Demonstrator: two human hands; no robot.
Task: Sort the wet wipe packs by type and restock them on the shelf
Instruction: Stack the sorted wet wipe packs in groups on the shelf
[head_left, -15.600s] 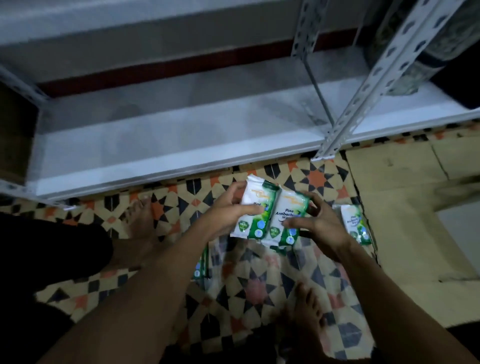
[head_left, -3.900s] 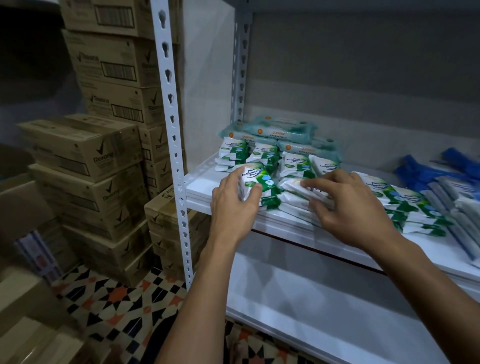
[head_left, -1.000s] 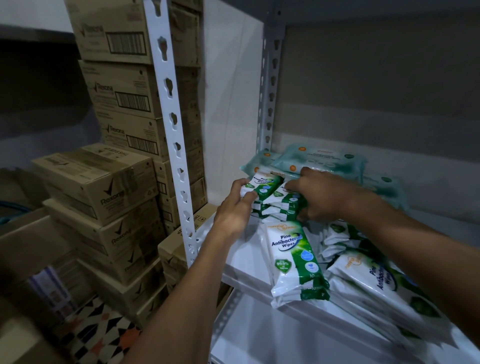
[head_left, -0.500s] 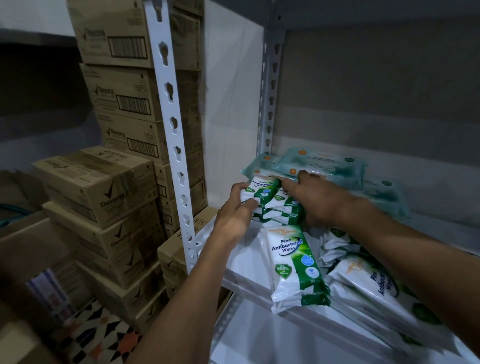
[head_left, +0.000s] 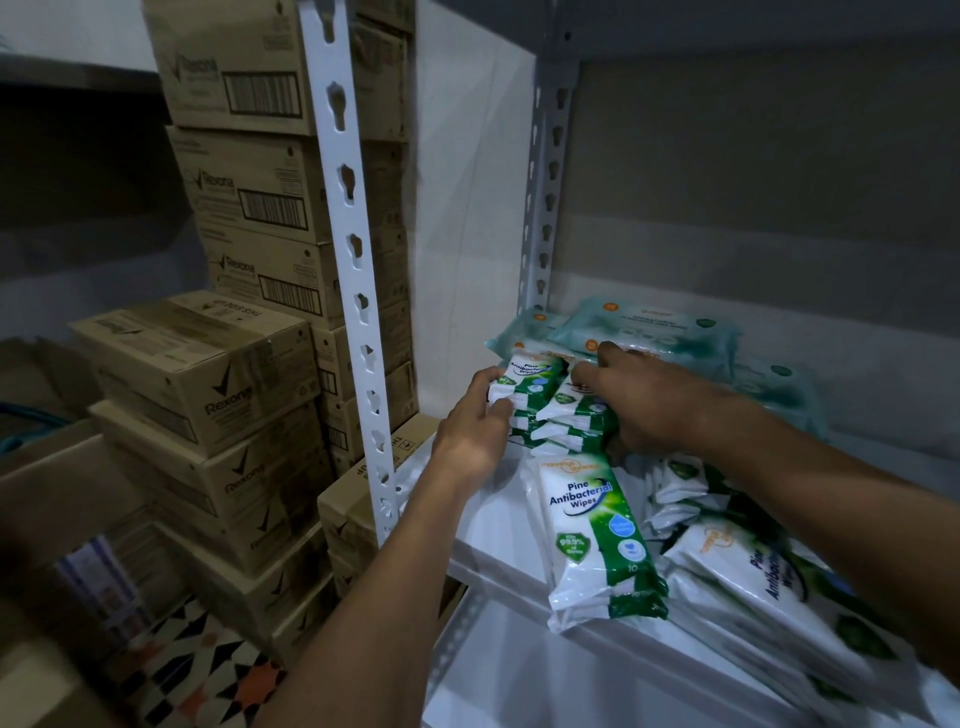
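Two hands met at a small stack of green-and-white wipe packs (head_left: 558, 410) near the back left of the white shelf (head_left: 493, 525). The left hand (head_left: 475, 434) gripped the stack's left end, thumb on the top pack and fingers (head_left: 498, 410) curled against the pack edges. The right hand (head_left: 644, 402) lay palm down over the stack's right side, its fingers (head_left: 589, 371) bent over the top packs and holding them. About four packs showed in that stack, piled flat; the exact count was hidden by the hands. Both forearms reached up and forward from the lower edge of the view, the left one straight, the right one slanting in from the lower right.

Just behind the stack, touching the right fingertips, lay larger pale teal packs (head_left: 649, 330), at least three, piled against the shelf's back wall. In front of the stack, one Pine Antibacterial Wipes pack (head_left: 597, 535) lay lengthwise atop another, its near end jutting over the shelf's front edge. To its right, under the right forearm, more green-and-white packs (head_left: 753, 571) lay in a loose heap, too overlapped and blurred to count.

One white slotted upright (head_left: 353, 270) stood at the shelf's front left corner. Beyond it, about eight brown Rexona cartons (head_left: 208, 374) were stacked on a patterned tile floor (head_left: 208, 670).
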